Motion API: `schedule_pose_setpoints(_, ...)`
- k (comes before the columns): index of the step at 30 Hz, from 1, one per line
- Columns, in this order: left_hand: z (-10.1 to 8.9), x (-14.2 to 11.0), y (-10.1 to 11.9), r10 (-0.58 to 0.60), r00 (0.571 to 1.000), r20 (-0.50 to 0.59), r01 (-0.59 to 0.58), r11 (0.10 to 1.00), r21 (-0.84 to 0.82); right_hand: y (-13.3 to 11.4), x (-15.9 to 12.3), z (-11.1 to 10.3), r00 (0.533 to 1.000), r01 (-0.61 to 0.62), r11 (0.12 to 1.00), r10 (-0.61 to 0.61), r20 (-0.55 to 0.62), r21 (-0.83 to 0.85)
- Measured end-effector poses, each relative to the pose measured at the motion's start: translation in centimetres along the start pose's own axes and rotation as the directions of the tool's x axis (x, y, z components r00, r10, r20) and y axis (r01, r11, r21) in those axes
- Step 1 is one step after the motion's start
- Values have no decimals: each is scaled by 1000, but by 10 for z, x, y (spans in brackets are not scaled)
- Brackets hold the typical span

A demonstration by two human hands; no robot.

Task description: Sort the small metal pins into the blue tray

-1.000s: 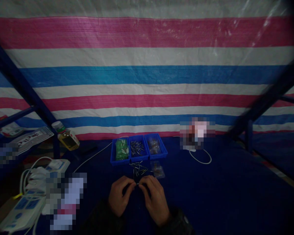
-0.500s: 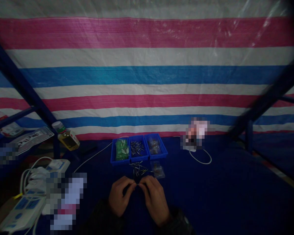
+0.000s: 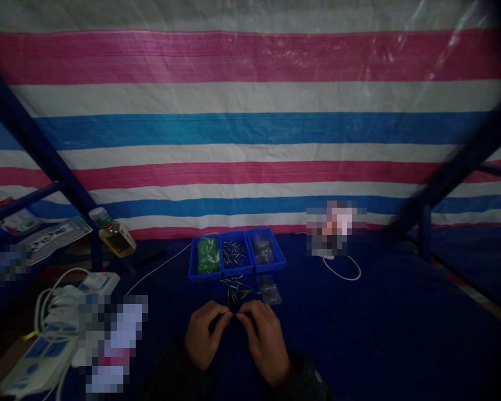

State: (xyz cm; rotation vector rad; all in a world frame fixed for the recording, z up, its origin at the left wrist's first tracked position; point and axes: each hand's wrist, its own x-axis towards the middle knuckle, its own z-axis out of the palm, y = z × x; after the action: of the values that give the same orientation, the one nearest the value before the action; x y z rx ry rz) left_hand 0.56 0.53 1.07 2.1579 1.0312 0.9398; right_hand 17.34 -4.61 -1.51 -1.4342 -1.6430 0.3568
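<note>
Both hands are working at lower centre of the frame, pinching a small metal pin [image 3: 235,315], its long axis apparently running left to right, though it is mostly hidden. The left hand [image 3: 202,335] and right hand [image 3: 265,341] are equally near, the fingers [image 3: 245,317] of each clamping it from either side. Just above, loose metal pins [image 3: 235,289] are lying on dark blue cloth [image 3: 379,317], beside a small clear bag [image 3: 269,291]. Farther up, three blue plastic trays [image 3: 232,271] are standing in a row, holding green packets [image 3: 207,255], more pins [image 3: 234,252] and clear bags [image 3: 263,249]. A power strip [image 3: 37,362] is lying at lower left.
</note>
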Motion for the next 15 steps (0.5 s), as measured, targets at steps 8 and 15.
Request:
schedule_pose_setpoints(8,1,0,-2,-7,1000,-7,7,1000,8,-1,1,-1,999,23,1000,-22,23,-7)
schedule_pose_setpoints(15,1,-1,-2,2,1000,-3,-2,1000,19,0,0,-2,998,-14,1000,13,-63,-7)
